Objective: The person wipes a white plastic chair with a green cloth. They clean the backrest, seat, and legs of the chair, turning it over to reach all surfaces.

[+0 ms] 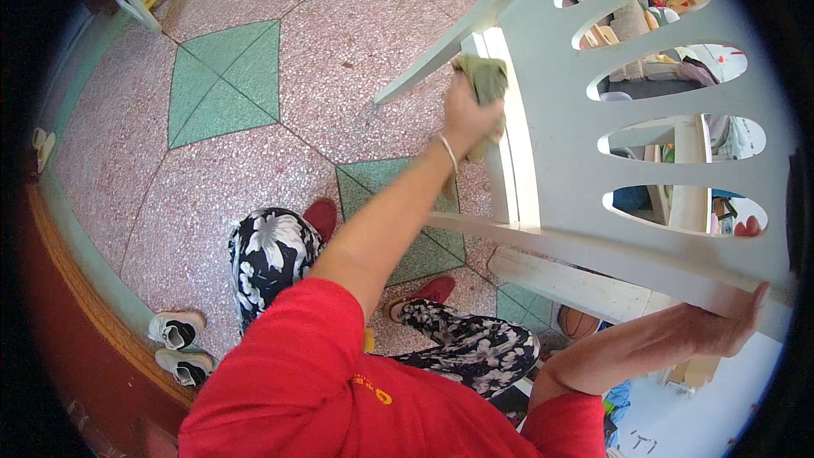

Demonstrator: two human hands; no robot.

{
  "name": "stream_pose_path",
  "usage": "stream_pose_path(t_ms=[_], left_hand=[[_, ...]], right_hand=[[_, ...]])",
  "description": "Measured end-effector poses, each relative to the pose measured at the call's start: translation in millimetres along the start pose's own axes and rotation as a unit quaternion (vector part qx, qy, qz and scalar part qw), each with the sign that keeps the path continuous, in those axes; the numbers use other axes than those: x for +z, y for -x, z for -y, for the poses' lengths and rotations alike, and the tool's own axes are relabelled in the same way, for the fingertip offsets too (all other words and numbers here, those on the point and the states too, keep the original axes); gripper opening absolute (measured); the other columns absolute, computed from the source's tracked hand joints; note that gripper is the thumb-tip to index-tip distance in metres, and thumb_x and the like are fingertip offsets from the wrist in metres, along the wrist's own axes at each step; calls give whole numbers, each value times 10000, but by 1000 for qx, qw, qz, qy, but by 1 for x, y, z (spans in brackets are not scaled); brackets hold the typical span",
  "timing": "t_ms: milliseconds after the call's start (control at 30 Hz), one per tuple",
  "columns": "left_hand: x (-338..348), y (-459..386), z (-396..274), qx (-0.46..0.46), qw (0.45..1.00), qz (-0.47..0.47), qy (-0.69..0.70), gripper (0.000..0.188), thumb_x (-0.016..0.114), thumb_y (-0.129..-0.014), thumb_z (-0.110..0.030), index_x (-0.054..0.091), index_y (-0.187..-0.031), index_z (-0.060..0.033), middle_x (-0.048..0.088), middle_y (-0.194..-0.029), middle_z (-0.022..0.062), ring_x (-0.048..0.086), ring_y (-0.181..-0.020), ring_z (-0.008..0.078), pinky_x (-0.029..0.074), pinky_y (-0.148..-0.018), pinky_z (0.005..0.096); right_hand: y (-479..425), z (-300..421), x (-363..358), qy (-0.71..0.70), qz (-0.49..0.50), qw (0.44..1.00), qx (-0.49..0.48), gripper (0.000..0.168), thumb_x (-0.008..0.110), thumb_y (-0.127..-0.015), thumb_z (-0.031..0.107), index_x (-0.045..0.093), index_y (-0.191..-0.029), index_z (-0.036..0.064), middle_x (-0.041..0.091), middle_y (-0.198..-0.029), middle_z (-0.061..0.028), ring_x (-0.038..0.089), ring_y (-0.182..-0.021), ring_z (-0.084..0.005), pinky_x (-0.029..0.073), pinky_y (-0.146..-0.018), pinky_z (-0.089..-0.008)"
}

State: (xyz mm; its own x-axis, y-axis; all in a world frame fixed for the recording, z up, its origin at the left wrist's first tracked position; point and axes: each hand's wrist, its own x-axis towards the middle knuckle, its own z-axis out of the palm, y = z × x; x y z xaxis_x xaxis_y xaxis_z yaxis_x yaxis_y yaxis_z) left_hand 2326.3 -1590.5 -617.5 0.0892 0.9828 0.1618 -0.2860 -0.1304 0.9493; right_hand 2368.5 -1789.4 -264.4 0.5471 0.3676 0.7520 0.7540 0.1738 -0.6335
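My left hand [467, 111] grips a crumpled olive-green cloth [483, 79] against the pale inner rail [509, 140] of a white piece of furniture. The hand is slightly blurred. Above that rail rises a white panel [559, 108] with several long oval cut-outs. Two white legs or posts, an upper one [432, 57] and a lower one [470, 221], reach left from the panel. At the far right, my right hand [731, 324] rests on the lower side edge of this furniture. Some of its fingers are hidden.
Pink terrazzo floor [369, 70] with green diamond inlays spreads to the left. White-and-black shoes [181, 366] lie by a red-brown wall edge. A white beam [566, 283] and a basketball [577, 322] sit below the panel. Clutter shows through the cut-outs.
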Motion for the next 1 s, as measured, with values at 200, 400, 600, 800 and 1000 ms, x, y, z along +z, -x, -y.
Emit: stream_pose_path(t_ms=[200,400,600,800,1000], left_hand=[[-1,18,-13,-131,989,26,68,564,783,-668,-152,521,-1131,34,633,-1013,189,635,-978,333,511,-863,409],[-3,12,-12,-69,997,22,40,722,793,-707,-255,447,-1269,36,583,-1160,200,585,-1093,340,468,-962,415],[-14,-14,-8,-43,997,51,-27,663,772,-684,-255,507,-1218,36,516,-1258,215,497,-1145,362,436,-980,452],[8,40,-43,117,948,58,-290,624,754,-641,-224,557,-1169,44,463,-1314,186,406,-1168,386,435,-943,500],[-2,-65,-70,50,850,232,-470,643,692,-717,-339,552,-1189,75,512,-1242,163,412,-1166,364,460,-957,463]], right_hand=[[2,5,-2,-17,-69,997,-9,686,576,-788,309,467,-1309,-125,529,-1299,-294,490,-1243,-408,257,-1125,-538],[7,6,13,32,-118,992,-12,694,594,-773,322,482,-1293,-123,549,-1271,-286,493,-1240,-384,296,-1098,-537],[7,4,11,26,-77,997,3,717,600,-749,363,497,-1289,-98,566,-1245,-266,503,-1227,-366,307,-1092,-537],[7,4,6,26,-111,993,13,741,606,-726,404,511,-1285,-73,584,-1218,-246,513,-1215,-348,317,-1086,-537],[8,5,1,34,-62,997,29,764,595,-708,464,525,-1286,-31,592,-1214,-215,524,-1204,-316,331,-1078,-544]])
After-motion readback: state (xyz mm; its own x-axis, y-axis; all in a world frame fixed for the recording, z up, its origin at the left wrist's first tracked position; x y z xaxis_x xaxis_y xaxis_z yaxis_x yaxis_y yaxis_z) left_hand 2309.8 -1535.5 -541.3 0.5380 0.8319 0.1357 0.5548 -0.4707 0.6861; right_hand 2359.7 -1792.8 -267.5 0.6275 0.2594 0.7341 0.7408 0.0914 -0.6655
